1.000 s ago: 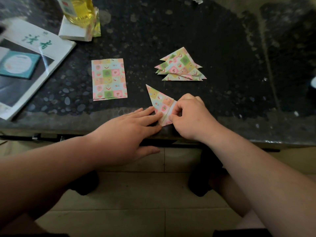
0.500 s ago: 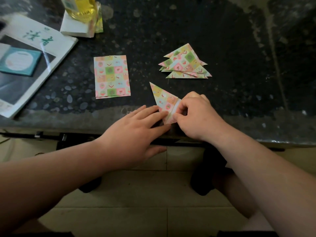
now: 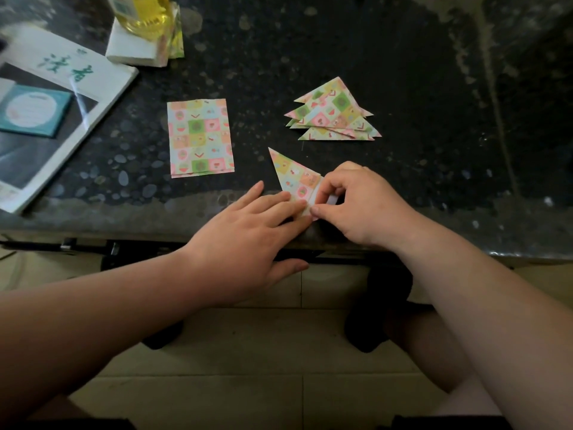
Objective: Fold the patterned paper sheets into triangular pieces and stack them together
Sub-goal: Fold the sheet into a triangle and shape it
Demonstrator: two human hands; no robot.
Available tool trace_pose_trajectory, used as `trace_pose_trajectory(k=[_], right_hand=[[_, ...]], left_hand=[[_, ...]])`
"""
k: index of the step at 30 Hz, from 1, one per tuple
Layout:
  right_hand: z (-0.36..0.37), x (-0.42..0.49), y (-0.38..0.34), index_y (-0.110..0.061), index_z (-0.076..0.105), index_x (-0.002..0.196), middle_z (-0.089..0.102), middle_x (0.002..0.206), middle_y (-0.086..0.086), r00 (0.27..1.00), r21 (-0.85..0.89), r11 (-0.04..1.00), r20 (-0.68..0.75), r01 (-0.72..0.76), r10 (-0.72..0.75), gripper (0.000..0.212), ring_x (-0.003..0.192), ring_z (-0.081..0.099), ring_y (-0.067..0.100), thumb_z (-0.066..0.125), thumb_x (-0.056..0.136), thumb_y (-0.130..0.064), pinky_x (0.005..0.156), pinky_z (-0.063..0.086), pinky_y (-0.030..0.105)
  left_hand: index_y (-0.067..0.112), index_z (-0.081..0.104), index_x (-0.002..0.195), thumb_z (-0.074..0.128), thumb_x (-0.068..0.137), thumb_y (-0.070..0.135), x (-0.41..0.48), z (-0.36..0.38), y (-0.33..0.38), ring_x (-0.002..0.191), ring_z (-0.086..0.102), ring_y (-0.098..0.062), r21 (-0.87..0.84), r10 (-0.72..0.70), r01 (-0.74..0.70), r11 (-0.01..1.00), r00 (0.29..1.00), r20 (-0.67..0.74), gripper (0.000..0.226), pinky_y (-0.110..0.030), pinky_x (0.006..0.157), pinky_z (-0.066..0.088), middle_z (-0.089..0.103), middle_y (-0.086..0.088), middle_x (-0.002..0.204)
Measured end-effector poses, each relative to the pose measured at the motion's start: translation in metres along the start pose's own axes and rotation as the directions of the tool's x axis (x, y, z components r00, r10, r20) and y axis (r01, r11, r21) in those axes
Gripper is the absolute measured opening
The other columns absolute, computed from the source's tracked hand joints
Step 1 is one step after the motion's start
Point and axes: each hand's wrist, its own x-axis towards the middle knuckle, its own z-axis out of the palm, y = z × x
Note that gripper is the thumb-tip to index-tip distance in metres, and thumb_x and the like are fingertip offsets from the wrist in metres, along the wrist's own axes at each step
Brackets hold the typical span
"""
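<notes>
Magazine [image 3: 107, 76] title: 读者 | right hand [image 3: 363, 207] pinches triangle [image 3: 294, 177] | left hand [image 3: 245, 242] presses

In front of me stands a dark stone table [image 3: 403, 72], speckled with pale pebbles, its near edge worn grey and dull. A dark frame [image 3: 46, 245] runs just under that edge. Below it the floor [image 3: 248, 352] is pale beige tile with thin grout lines. The light is dim and soft.
</notes>
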Motion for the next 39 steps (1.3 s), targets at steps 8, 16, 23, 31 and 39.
trace_pose_trajectory(k=[8, 16, 23, 31, 39], right_hand=[[-0.025, 0.002, 0.0, -0.016, 0.073, 0.076, 0.071, 0.057, -0.001, 0.984, 0.148, 0.979, 0.125, -0.142, 0.123, 0.012, 0.045, 0.059, 0.007, 0.081, 0.086, -0.018, 0.051, 0.046, 0.025], [-0.011, 0.004, -0.004, -0.015, 0.069, 0.084, 0.074, 0.062, 0.002, 0.955, 0.152, 0.968, 0.251, -0.202, 0.16, 0.01, 0.043, 0.06, 0.013, 0.076, 0.091, -0.016, 0.048, 0.047, 0.026], [-0.019, 0.009, 0.002, -0.013, 0.066, 0.08, 0.073, 0.059, 0.002, 0.918, 0.089, 0.954, 0.311, -0.286, 0.246, 0.015, 0.041, 0.06, 0.01, 0.074, 0.093, -0.014, 0.046, 0.044, 0.022], [-0.053, 0.01, 0.026, -0.009, 0.07, 0.082, 0.072, 0.058, 0.004, 0.9, 0.08, 0.907, 0.192, -0.412, 0.392, 0.011, 0.041, 0.059, 0.01, 0.074, 0.092, -0.01, 0.045, 0.046, 0.023], [-0.019, 0.004, -0.006, -0.032, 0.058, 0.12, 0.058, 0.113, -0.011, 0.989, 0.073, 0.992, -0.097, -0.101, 0.108, 0.043, 0.099, 0.057, 0.006, 0.08, 0.083, -0.036, 0.07, 0.042, 0.019]], left_hand=[[0.03, 0.05, 0.15, 0.025, 0.097, 0.07, 0.004, -0.006, 0.001, 0.149, 0.035, -0.022, 0.027, -0.001, 0.0, 1.0, 1.0, 0.02, 0.072, -0.049, 0.127, 0.016, 0.046, 0.0, 0.156], [0.045, 0.017, 0.159, 0.011, 0.091, 0.073, 0.009, -0.016, -0.001, 0.158, -0.005, -0.028, -0.003, -0.061, 0.062, 0.998, 0.989, 0.135, 0.074, -0.049, 0.127, -0.006, 0.002, -0.003, 0.172], [0.046, 0.017, 0.159, 0.011, 0.092, 0.074, 0.01, -0.018, 0.0, 0.158, -0.009, -0.026, 0.006, -0.073, 0.073, 0.997, 0.984, 0.163, 0.073, -0.049, 0.128, -0.002, -0.003, -0.003, 0.172], [0.046, 0.034, 0.155, 0.013, 0.094, 0.068, 0.011, -0.021, 0.002, 0.158, -0.001, -0.026, -0.081, -0.09, 0.101, 0.992, 0.988, 0.128, 0.068, -0.047, 0.129, 0.0, 0.008, -0.002, 0.172], [0.021, 0.076, 0.112, 0.061, 0.094, 0.047, 0.025, -0.013, -0.002, 0.124, 0.059, -0.029, -0.131, -0.11, 0.088, 0.987, 0.978, -0.177, 0.035, -0.046, 0.108, 0.044, 0.068, -0.003, 0.128]])
